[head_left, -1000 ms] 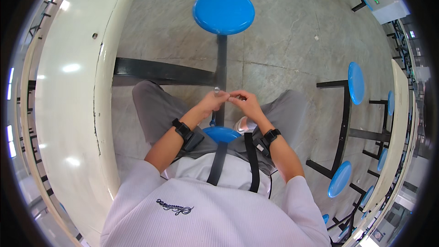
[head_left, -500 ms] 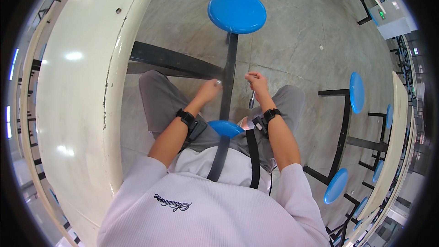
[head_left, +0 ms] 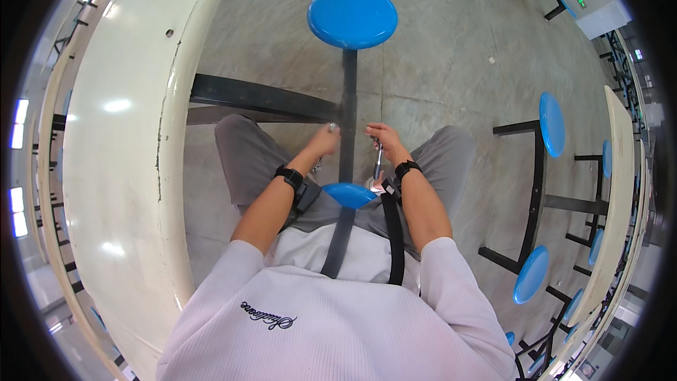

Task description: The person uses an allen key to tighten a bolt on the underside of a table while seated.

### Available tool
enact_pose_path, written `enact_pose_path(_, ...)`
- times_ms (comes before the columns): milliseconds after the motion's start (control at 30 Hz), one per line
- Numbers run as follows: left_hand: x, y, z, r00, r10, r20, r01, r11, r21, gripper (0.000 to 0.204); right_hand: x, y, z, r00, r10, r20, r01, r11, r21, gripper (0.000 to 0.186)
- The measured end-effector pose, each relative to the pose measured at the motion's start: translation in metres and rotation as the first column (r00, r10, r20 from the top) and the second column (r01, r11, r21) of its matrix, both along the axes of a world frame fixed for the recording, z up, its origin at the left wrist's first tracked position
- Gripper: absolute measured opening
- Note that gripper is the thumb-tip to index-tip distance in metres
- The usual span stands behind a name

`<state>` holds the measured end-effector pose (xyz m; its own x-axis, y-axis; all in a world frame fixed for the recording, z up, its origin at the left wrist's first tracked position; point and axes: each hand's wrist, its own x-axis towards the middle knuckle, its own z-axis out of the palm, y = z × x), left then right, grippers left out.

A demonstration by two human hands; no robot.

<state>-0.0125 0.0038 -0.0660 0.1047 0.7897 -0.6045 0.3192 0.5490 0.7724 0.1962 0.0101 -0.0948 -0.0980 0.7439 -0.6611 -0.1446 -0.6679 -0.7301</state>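
Note:
My left hand (head_left: 326, 140) is closed around a slim silver wrench (head_left: 317, 166), just left of the black steel bench beam (head_left: 348, 109). One shiny end shows above its fingers, the other below the wrist; the middle is hidden. Right of the beam, my right hand (head_left: 389, 141) holds a silver ratchet wrench (head_left: 379, 161) with its thicker handle pointing down. The fingertips reach toward the beam, and the tool's head is partly hidden by them. Between my knees, the near blue round seat (head_left: 349, 195) sits on the same beam.
Another blue round seat (head_left: 352, 17) caps the beam's far end. A black crossbar (head_left: 264, 97) runs left under the white tabletop (head_left: 120, 162). On the right stand more blue stools (head_left: 552, 125) and a long table edge (head_left: 612, 190). Grey concrete floor (head_left: 437, 49) lies beyond.
My right hand has shifted slightly left toward the beam, and its tool now stands more upright. More of the wrench shows below my left hand. The view has turned a little.

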Motion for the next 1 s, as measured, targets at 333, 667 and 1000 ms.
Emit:
enact_pose_path(333,0.006,-0.001,0.005,1.000,0.026,0.003,-0.026,0.999,-0.033,0.035,0.004,-0.001,-0.008,0.999,0.035,-0.009,-0.035,0.997,0.063,0.030)
enact_pose_path(667,0.007,0.002,-0.006,0.995,0.092,0.043,-0.091,0.996,-0.011,0.029,-0.007,0.001,-0.011,0.986,0.067,0.156,-0.080,0.994,0.081,0.026)
enact_pose_path(1000,0.008,0.002,-0.007,0.990,0.113,0.085,-0.113,0.994,-0.010,0.028,-0.015,0.003,-0.011,0.977,0.115,0.182,-0.128,0.990,0.059,0.023)
